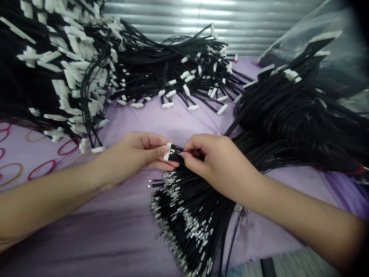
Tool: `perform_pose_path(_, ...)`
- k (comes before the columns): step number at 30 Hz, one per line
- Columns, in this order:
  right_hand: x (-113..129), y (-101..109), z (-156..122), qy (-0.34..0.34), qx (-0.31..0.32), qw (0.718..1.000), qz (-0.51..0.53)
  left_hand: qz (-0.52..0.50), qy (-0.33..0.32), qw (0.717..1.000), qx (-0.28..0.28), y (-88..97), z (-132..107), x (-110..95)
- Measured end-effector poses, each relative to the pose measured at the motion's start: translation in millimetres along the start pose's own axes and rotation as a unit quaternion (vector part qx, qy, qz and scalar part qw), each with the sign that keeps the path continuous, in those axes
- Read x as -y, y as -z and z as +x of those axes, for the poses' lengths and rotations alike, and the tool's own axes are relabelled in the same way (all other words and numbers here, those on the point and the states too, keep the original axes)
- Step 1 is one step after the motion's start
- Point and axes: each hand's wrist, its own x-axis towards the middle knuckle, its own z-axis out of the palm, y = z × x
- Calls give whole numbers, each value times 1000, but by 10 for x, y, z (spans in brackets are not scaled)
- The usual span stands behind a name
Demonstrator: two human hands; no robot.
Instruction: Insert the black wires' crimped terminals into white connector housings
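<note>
Connector housing (pixel 167 151): white plastic, held up between the hands, just above the wire bundle.
Left hand (pixel 138 154): thumb and fingers closed on the housing.
Right hand (pixel 215 163): fingertips pinching a black wire (pixel 182 152) right beside the housing.
Wire bundle (pixel 184 219): black leads, silver crimped terminals (loosely fanned), lying under the hands.
Surroundings: wire heaps (pixel 72 73) tipped with white connectors, on lilac cloth (pixel 178 123); plastic bag (pixel 311 42); ribbed metal shutter (pixel 201 19).

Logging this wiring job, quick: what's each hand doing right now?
Left hand: closed, pinching a white plastic connector between thumb and fingers.
Right hand: closed, gripping the black wires leading into that connector.
</note>
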Motion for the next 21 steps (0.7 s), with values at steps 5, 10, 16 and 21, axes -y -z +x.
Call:
perform_pose_path(5, -18, -37, -6, -5, -40, 999, 24, -2, -7, 1000, 7, -2, 12, 7)
perform_pose_path(10, -32, -57, 3, 9, -66, 997, 27, -7, -4, 1000, 13, 6, 20, 4)
perform_pose_path(16, -26, -51, -6, 18, -79, 997, 21, -7, -2, 1000, 7, 17, 28, 11)
perform_pose_path(21, -26, -64, -1, 15, -69, 997, 26, -2, 1, 1000, 8, 12, 24, 5)
